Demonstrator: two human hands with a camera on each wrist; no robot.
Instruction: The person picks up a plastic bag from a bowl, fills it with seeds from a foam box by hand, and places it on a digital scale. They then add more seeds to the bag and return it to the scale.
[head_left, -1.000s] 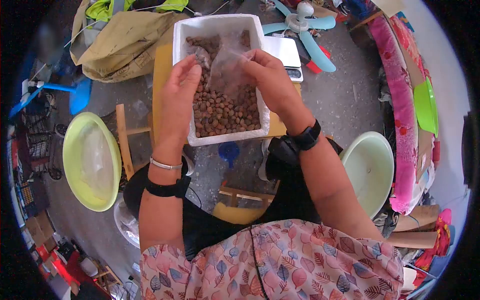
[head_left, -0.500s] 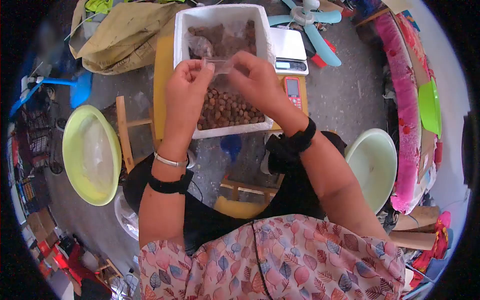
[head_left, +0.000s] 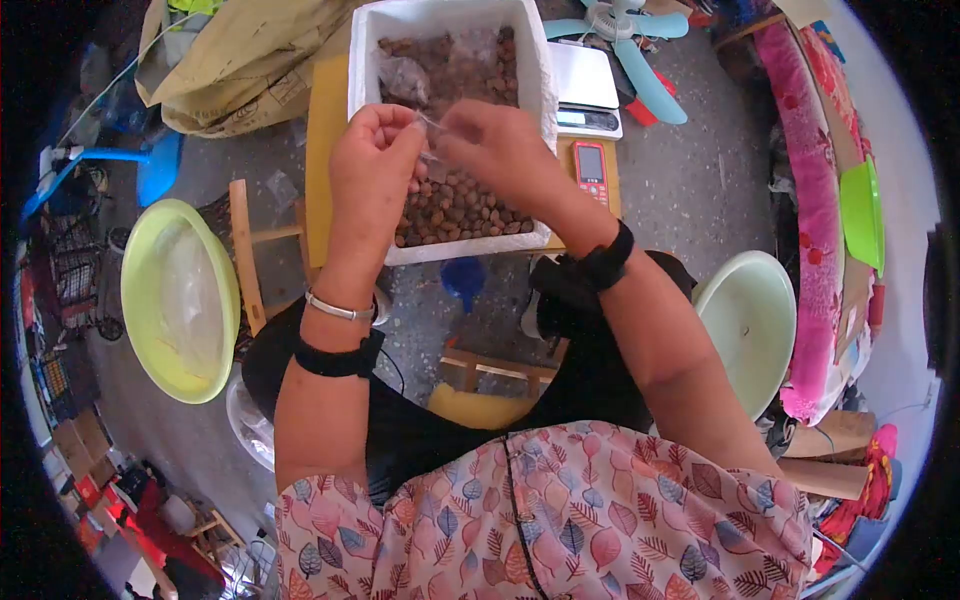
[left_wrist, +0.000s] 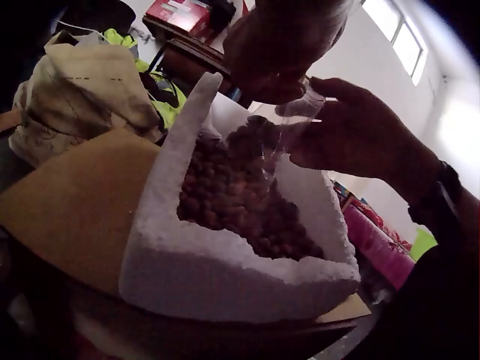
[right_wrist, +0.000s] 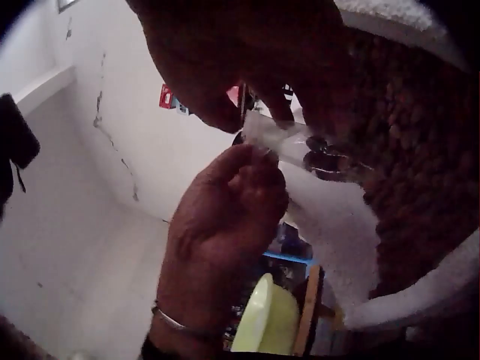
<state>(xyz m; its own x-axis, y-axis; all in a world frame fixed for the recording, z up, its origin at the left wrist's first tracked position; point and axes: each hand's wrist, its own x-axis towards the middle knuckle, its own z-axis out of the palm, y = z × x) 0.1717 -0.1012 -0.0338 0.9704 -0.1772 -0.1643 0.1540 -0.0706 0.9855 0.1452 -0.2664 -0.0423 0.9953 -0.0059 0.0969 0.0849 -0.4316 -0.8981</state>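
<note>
A clear plastic bag (left_wrist: 289,127) hangs above a white foam box (head_left: 545,110) that holds many small brown nut-like pieces (head_left: 465,210). My left hand (head_left: 375,160) pinches the top of the bag between thumb and curled fingers, as the right wrist view also shows. Close beside it, my right hand (head_left: 500,150) holds the bag's edge with bent fingers, blurred in the head view. A twisted strip of the plastic runs between the two hands. The lower part of the bag overlaps the brown pieces, and the hands hide some of it.
The box stands on a brown board (head_left: 328,170). At its right are a white scale (head_left: 585,80) and a red phone (head_left: 590,165), with a fan (head_left: 630,40) behind. Yellow-green (head_left: 180,300) and pale green (head_left: 745,330) basins flank the person. A brown sack (head_left: 250,70) lies back left.
Both hands have come closer together and nearer the person, gathering the bag's top from a spread shape into a narrow strip. The phone has come into view as the right arm shifted.
</note>
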